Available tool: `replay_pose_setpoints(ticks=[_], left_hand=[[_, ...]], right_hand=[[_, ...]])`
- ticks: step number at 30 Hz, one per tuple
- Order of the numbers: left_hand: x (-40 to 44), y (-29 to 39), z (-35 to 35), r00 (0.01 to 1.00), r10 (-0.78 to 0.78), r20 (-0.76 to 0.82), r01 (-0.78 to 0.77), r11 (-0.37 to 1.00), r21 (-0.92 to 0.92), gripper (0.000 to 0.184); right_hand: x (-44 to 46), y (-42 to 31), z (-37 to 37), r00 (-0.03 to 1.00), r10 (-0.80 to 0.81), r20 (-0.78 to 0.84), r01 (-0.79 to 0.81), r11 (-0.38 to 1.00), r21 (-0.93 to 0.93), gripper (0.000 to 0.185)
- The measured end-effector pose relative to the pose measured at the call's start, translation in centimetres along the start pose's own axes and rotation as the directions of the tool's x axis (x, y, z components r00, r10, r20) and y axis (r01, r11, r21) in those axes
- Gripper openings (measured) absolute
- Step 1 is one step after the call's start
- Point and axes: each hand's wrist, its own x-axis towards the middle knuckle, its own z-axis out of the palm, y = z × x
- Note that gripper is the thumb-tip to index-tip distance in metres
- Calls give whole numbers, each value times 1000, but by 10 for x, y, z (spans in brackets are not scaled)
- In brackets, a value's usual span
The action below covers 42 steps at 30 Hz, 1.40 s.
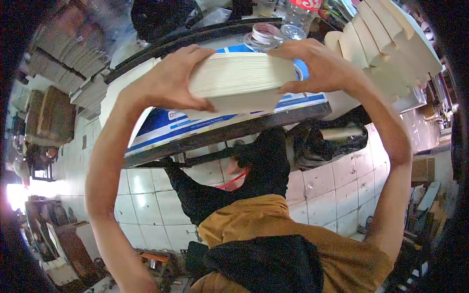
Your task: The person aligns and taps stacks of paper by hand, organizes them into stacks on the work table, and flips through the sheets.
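A thick block of cream paper sheets (239,78) is held up between both hands, over the front of the table (220,139). My left hand (178,80) grips its left end, fingers over the top and thumb at the lower edge. On the opposite end, my right hand (317,66) clasps the block the same way. Below the block, a blue and white printed sheet (195,128) covers the tabletop. Part of a blue ring (301,70) shows by the right palm; what it belongs to is hidden.
Behind the block are a tape roll (264,36) and a clear plastic bottle (294,24). Thick paper blocks (378,36) stand at the right, and stacked paper (68,58) at the left. A black plastic bag (317,154) hangs or lies below the table's right side.
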Motion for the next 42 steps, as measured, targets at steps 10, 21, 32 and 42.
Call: replay_pose_setpoints(ticks=[10,21,32,42], left_hand=[[-26,-5,-23,985,-126,120,142,981,-133,77],[-44,-17,-12,981,-185,59,194,938,-287,89],[-55,31,72,702,-700,-134,108,290,-951,102],[-84,26,90,576,-817,11,188,119,-975,98]], right_hand=[[-4,-16,-9,995,64,71,-71,993,99,71],[-1,-14,-8,997,16,79,-24,996,90,79],[-19,-42,113,720,668,-189,-39,311,950,108],[-16,-66,99,754,615,-231,-126,481,868,83]])
